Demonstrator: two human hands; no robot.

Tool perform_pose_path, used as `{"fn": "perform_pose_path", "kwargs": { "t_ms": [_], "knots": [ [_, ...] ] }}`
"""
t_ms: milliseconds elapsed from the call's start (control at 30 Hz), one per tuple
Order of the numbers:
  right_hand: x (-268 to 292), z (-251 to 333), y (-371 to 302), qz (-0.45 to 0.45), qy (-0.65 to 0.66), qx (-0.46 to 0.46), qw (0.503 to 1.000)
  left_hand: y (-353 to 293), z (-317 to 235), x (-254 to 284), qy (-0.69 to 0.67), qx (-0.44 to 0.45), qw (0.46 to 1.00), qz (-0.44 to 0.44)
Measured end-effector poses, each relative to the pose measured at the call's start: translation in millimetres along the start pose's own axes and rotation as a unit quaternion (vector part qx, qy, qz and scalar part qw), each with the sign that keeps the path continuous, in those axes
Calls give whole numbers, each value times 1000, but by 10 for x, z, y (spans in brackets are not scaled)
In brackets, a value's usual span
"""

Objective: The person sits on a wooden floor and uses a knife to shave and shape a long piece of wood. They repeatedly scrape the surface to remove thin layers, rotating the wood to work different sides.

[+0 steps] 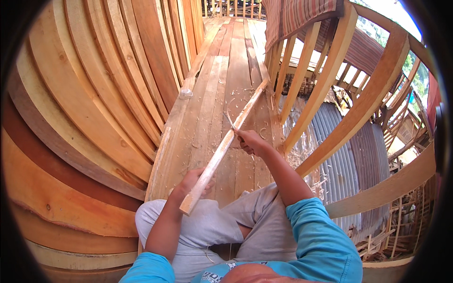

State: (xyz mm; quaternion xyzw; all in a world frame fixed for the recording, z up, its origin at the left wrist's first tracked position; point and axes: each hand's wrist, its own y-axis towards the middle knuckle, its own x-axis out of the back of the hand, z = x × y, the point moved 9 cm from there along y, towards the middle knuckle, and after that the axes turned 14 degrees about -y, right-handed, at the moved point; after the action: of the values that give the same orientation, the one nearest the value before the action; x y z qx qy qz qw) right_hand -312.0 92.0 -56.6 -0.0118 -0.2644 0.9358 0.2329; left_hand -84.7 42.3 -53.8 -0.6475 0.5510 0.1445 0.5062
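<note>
A long pale wooden strip [218,155] slants from above my lap up and away to the right, its far end by the foot of the railing. Close to the near end, my left hand [190,181] is wrapped round it from the left and beneath. Farther up, my right hand [251,143] is closed on a knife, its thin blade [230,120] sticking out to the upper left across the strip. The knife's handle is hidden in the fist. Reddish and bare pale patches show along the strip's upper face.
Curled shavings lie scattered over the plank floor [207,104]. A wall of wooden boards [89,75] rises on the left. On the right stands a slatted railing [330,70] with a striped cloth [297,19] over it; corrugated metal sheets [344,160] lie beyond.
</note>
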Motion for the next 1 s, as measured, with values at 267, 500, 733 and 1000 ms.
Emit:
{"fn": "perform_pose_path", "kwargs": {
  "t_ms": [267, 500, 733, 1000],
  "knots": [
    [-63, -116, 126, 61, 91, -27, 994, 12, 8, 2, -2, -4, 1000, 7],
    [-101, -83, 67, 98, 164, -34, 981, 0, -19, -48, -18, -6, 1000, 23],
    [-26, 75, -46, 114, 230, 14, 967, 2, -18, 2, -35, -7, 999, 29],
    [403, 546, -640, 81, 107, 136, 982, -66, -68, -112, -39, -13, 999, 4]
  ]
}}
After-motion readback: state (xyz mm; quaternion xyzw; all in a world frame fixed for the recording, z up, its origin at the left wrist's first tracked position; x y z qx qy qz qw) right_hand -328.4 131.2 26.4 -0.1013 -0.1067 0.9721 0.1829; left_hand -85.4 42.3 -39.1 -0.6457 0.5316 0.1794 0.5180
